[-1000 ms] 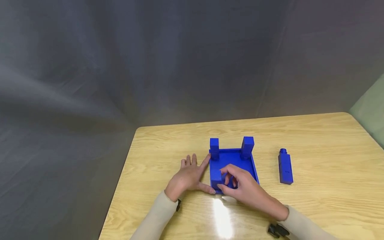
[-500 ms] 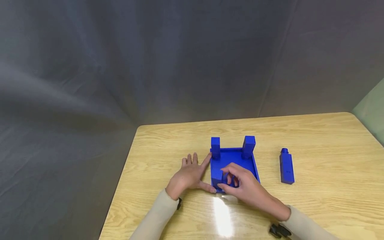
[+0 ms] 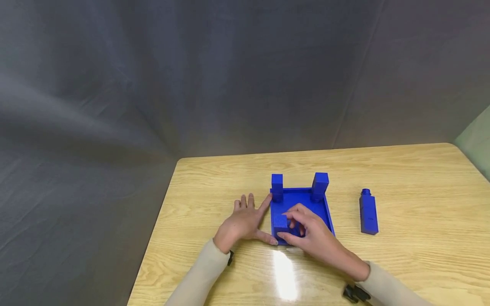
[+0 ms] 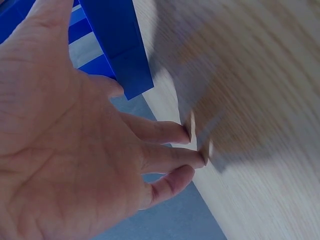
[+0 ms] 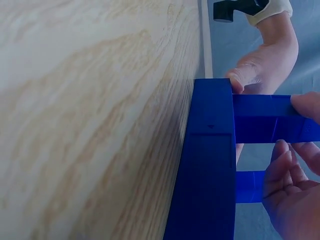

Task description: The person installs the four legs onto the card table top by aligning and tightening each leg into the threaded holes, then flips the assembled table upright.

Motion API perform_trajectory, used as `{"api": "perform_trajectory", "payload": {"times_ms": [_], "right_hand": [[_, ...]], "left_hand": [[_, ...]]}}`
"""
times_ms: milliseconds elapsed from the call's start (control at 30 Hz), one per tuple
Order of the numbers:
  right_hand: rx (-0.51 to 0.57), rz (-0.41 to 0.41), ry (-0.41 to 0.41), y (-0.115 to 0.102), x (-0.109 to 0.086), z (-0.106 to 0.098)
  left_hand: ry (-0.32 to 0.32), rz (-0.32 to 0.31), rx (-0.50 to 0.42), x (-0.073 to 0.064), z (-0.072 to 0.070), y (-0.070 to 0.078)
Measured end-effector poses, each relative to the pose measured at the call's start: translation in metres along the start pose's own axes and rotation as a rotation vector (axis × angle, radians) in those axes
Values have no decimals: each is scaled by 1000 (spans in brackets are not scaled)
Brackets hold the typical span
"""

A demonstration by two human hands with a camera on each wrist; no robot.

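A shallow blue square panel with raised edges (image 3: 302, 196) lies on the table. Upright blue square legs stand at its far left corner (image 3: 277, 182) and far right corner (image 3: 320, 182). At the near left corner, my right hand (image 3: 315, 233) pinches a third upright leg (image 3: 280, 222) between thumb and fingers. In the right wrist view, this leg (image 5: 255, 127) meets the panel (image 5: 207, 170) squarely. My left hand (image 3: 243, 223) is spread flat, thumb and index finger bracing the panel's left edge. Its other fingers (image 4: 160, 131) point away from the panel.
A loose blue leg with a narrow round neck (image 3: 369, 216) lies on the wooden table (image 3: 421, 204) to the right of the panel. A dark grey curtain (image 3: 245, 76) hangs behind the table and along its left side.
The near left leg has turned slightly in my right fingers, its top now squarer to the panel. My left hand keeps its place on the edge. The head view has shifted a little.
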State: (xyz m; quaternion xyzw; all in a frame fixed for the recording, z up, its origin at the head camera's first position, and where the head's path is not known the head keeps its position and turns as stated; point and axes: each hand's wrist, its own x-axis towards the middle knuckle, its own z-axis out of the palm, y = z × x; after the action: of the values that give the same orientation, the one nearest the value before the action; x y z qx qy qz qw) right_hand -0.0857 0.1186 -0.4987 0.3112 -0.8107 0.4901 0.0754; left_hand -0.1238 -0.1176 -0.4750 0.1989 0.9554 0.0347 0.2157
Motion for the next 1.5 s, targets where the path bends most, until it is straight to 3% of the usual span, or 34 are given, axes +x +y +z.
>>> {"api": "perform_trajectory", "payload": {"times_ms": [433, 800, 1133, 1333, 1500], "right_hand": [[-34, 66, 7, -6, -3, 1], [58, 73, 43, -10, -7, 4], [100, 135, 26, -12, -13, -11], [142, 124, 96, -6, -26, -25], [283, 240, 207, -2, -37, -41]], "left_hand": [[-6, -11, 1, 1, 1, -1], [8, -5, 5, 2, 3, 0], [2, -9, 7, 2, 1, 0], [-2, -11, -1, 1, 3, 0], [-2, -15, -2, 1, 4, 0]]}}
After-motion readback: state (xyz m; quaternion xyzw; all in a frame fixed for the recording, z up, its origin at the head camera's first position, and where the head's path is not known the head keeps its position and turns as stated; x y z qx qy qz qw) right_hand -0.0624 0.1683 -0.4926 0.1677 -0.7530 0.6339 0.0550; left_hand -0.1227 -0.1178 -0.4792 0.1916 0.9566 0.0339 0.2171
